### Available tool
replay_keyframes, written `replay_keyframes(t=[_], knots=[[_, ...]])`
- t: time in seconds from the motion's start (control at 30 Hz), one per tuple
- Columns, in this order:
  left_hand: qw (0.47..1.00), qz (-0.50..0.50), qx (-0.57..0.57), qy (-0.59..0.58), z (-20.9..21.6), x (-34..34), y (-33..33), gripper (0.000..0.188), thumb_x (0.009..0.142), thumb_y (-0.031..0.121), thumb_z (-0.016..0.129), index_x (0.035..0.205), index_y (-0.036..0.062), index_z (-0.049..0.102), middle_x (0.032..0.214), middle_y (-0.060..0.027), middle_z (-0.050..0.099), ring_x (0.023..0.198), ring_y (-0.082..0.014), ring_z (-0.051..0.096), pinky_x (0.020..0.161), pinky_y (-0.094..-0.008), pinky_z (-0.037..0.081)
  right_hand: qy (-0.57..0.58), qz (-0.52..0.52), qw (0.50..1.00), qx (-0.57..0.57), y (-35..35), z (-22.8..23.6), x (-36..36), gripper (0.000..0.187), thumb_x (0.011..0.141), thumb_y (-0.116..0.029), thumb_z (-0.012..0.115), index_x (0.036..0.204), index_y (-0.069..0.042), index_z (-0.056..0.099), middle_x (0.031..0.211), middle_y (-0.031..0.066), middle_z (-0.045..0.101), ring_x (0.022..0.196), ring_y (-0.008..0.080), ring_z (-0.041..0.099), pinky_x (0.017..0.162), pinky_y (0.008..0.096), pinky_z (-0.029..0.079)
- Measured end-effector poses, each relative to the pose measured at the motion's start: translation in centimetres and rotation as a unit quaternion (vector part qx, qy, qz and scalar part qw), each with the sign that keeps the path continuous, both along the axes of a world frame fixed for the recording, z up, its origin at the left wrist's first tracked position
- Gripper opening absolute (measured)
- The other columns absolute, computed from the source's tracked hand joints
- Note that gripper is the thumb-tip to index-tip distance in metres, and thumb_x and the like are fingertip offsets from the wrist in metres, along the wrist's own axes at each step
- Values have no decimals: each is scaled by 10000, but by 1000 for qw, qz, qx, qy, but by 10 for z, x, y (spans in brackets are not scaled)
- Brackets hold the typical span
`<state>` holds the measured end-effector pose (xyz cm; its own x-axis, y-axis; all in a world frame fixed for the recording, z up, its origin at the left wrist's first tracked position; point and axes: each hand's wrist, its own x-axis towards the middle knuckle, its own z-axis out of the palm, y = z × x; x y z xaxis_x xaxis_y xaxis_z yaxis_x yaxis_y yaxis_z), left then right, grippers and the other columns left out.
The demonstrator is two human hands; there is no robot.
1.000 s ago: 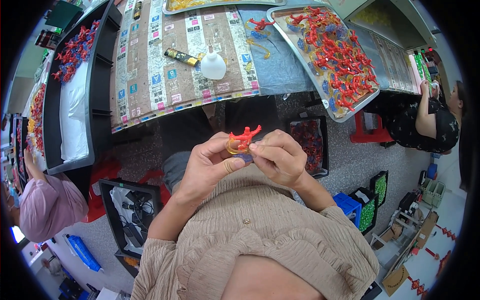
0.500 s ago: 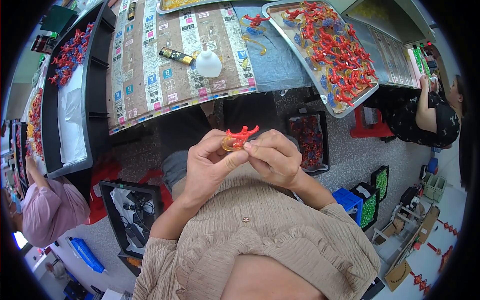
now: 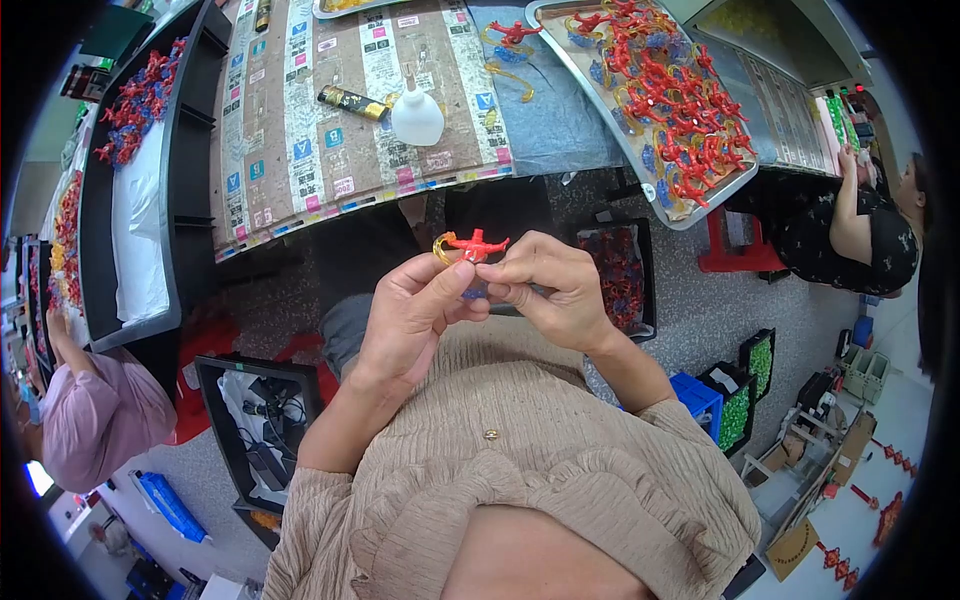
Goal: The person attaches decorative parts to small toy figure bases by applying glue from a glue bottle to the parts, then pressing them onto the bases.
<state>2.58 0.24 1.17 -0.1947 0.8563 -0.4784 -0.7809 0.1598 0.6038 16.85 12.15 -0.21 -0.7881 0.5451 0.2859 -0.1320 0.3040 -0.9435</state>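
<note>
Above my lap I hold a small red plastic figurine (image 3: 478, 245) with outspread arms. A clear yellow curved piece loops off its left side, and a bit of translucent blue shows beneath it. My left hand (image 3: 415, 310) is closed round its lower part, thumb pressed on the front. The thumb and forefinger of my right hand (image 3: 548, 292) pinch at its right underside; what exactly they grip is partly hidden. On the table ahead stand a white squeeze bottle (image 3: 417, 118) with a thin nozzle and a black-and-gold tube (image 3: 353, 103) lying beside it.
A metal tray (image 3: 668, 205) heaped with similar red, blue and yellow figurines overhangs the table edge at right. One figurine (image 3: 515, 33) lies on blue sheeting. A black bin (image 3: 197, 190) stands left; crates (image 3: 640, 320) sit on the floor. Co-workers (image 3: 105, 415) are at both sides.
Both hands have risen slightly toward the table. The figurine is turned differently: its yellow loop now stands higher at left and blue shows underneath. My right fingers have shifted along its right side.
</note>
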Motion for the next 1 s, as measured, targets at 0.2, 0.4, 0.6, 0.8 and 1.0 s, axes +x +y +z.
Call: replay_keyframes(t=[0.2,0.4,0.6,0.8,1.0], knots=[[996,26,15,90,1,5,6,156,901,92,631,1025,5,667,932,-53,644,774,-115,651,659,-245,566,4,-26,999,26,-2,-5,1,203,772,17,721,969,-35,718,837,53,623,731,115,599,617,229,483],[868,65,49,489,-13,0,10,160,826,-8,675,982,-42,661,860,-35,582,731,-114,612,601,-225,507,-24,-91,992,81,-1,12,-10,144,762,-11,737,902,-25,707,793,52,605,666,95,590,567,211,477],[630,47,112,767,-17,-4,17,299,723,50,743,998,-24,648,777,-85,534,607,-204,569,520,-310,469,-69,-150,986,38,-12,5,-25,104,747,-26,752,825,-11,684,760,29,591,586,50,542,497,192,422],[583,32,107,805,-19,-6,19,332,697,57,715,1004,-38,633,745,-74,498,640,-218,552,543,-327,463,-43,-224,971,74,-31,-6,-24,111,736,16,739,819,-4,668,741,42,581,567,61,534,467,198,415],[559,46,140,816,-22,-7,21,341,680,51,705,998,-45,628,741,-73,490,650,-213,551,548,-326,459,25,-219,948,229,-25,-16,-24,120,735,39,729,814,9,645,756,68,573,565,86,548,450,202,428]])
